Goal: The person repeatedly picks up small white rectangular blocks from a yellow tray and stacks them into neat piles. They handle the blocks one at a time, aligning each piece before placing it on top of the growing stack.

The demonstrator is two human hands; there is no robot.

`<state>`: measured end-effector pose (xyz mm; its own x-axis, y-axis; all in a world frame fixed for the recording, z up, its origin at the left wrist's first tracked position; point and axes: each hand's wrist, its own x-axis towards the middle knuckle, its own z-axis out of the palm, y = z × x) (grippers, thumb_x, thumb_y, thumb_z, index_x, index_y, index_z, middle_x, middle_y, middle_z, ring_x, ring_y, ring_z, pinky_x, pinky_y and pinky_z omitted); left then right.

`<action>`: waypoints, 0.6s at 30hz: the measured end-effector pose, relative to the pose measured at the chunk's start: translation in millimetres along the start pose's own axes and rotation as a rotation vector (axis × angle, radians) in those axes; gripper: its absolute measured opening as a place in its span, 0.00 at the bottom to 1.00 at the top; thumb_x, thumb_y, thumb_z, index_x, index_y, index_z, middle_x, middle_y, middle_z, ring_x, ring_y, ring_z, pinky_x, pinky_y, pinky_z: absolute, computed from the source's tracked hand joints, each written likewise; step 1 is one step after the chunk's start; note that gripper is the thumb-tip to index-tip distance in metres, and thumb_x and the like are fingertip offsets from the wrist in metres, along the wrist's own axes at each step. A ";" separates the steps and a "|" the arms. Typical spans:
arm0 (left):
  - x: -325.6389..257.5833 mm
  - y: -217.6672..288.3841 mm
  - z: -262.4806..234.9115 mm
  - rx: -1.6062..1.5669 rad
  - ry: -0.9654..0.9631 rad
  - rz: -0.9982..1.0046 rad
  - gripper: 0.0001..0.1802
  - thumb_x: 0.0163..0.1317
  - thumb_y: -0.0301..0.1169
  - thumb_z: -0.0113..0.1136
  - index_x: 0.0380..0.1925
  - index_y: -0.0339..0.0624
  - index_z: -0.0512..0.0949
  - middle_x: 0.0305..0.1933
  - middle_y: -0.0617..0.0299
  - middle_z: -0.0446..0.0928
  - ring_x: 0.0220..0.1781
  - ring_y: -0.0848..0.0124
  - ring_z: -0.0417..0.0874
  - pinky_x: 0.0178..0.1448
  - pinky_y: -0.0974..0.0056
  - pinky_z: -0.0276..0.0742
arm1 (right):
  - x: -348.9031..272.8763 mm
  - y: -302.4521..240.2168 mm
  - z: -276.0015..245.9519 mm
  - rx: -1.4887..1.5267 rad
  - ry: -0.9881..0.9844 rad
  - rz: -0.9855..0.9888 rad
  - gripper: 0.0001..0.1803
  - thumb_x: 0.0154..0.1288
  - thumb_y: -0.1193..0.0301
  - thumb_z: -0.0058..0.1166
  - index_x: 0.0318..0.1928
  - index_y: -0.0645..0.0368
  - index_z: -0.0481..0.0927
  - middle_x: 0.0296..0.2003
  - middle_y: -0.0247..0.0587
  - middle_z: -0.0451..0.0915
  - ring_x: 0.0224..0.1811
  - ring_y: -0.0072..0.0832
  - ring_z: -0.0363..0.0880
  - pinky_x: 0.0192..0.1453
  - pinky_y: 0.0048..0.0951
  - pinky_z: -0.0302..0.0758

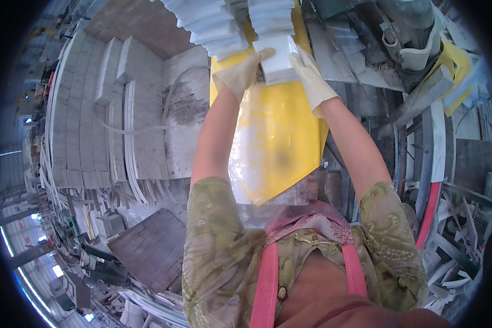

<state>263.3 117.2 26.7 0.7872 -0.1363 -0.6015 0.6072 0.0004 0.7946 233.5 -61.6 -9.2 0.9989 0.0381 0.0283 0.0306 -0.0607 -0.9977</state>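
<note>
Both my hands wear cream rubber gloves and are stretched out over a yellow sheet [290, 120]. Between them is a small stack of thin white square pieces [276, 52], its top face smooth and a little shiny. My left hand [243, 71] grips the stack's left edge, thumb on the top. On the opposite edge my right hand [310, 76] closes with its thumb near the upper corner. Just beyond, a tall stack of white pieces [270, 19] rises behind the held ones, and a second, uneven white stack [210, 24] stands to its left. The pieces' material cannot be made out.
Rows of grey-white veined slabs [82, 109] stand at the left, with a curved pale strip [128, 130] lying across. On the right are curved stone pieces [415, 54], a yellow cloth-like piece [456, 71] and scrap strips [459, 262]. A brown board [150, 249] lies lower left.
</note>
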 end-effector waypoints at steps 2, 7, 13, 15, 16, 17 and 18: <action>-12.9 10.2 -4.1 0.304 -0.002 0.111 0.32 0.64 0.54 0.60 0.56 0.38 0.76 0.49 0.55 0.82 0.46 0.64 0.84 0.47 0.62 0.80 | -1.3 5.8 0.7 0.031 -0.009 -0.009 0.32 0.75 0.57 0.45 0.72 0.60 0.64 0.70 0.52 0.67 0.73 0.43 0.63 0.74 0.35 0.60; -16.2 2.4 -16.1 0.731 0.016 0.334 0.30 0.70 0.51 0.53 0.62 0.40 0.71 0.52 0.54 0.79 0.49 0.62 0.82 0.50 0.58 0.81 | 2.1 6.6 6.8 -0.134 -0.034 -0.024 0.32 0.76 0.57 0.44 0.73 0.59 0.62 0.70 0.48 0.67 0.74 0.39 0.62 0.76 0.34 0.57; 31.7 -38.5 9.0 0.112 0.301 0.354 0.30 0.67 0.42 0.54 0.60 0.28 0.71 0.54 0.43 0.80 0.58 0.54 0.80 0.61 0.57 0.73 | -20.6 -19.7 3.1 0.002 -0.035 0.076 0.32 0.76 0.54 0.45 0.74 0.54 0.62 0.73 0.44 0.62 0.75 0.37 0.60 0.76 0.34 0.57; 30.8 -37.4 8.9 0.208 0.346 0.398 0.31 0.66 0.42 0.55 0.60 0.27 0.70 0.53 0.43 0.80 0.56 0.53 0.81 0.59 0.57 0.75 | -36.4 -19.4 -13.2 -0.042 0.055 0.112 0.33 0.75 0.54 0.48 0.74 0.53 0.62 0.75 0.43 0.59 0.76 0.36 0.58 0.76 0.34 0.58; 27.1 -34.0 8.0 0.287 0.366 0.435 0.31 0.66 0.43 0.55 0.60 0.27 0.70 0.53 0.41 0.80 0.55 0.52 0.81 0.59 0.56 0.75 | -48.1 -14.2 -25.2 -0.059 0.066 0.056 0.34 0.75 0.54 0.49 0.75 0.53 0.61 0.75 0.42 0.57 0.76 0.36 0.57 0.76 0.34 0.58; 22.1 -30.9 7.6 0.366 0.388 0.472 0.31 0.66 0.43 0.56 0.59 0.27 0.70 0.52 0.40 0.80 0.54 0.51 0.81 0.58 0.56 0.76 | -59.2 -7.3 -43.4 0.186 0.001 0.039 0.34 0.73 0.54 0.53 0.73 0.53 0.64 0.73 0.41 0.63 0.76 0.36 0.60 0.75 0.34 0.59; 17.0 -26.4 6.7 0.481 0.400 0.512 0.31 0.66 0.44 0.55 0.58 0.27 0.70 0.51 0.39 0.80 0.54 0.51 0.82 0.58 0.55 0.76 | -70.0 0.8 -67.5 -0.062 0.080 -0.020 0.33 0.74 0.58 0.54 0.73 0.57 0.64 0.72 0.45 0.65 0.75 0.35 0.62 0.76 0.34 0.60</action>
<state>260.0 108.2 -4.0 0.9894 0.1301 -0.0650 0.1194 -0.4716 0.8737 166.1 -131.7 -7.8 0.9977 -0.0396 0.0556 0.0504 -0.1226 -0.9912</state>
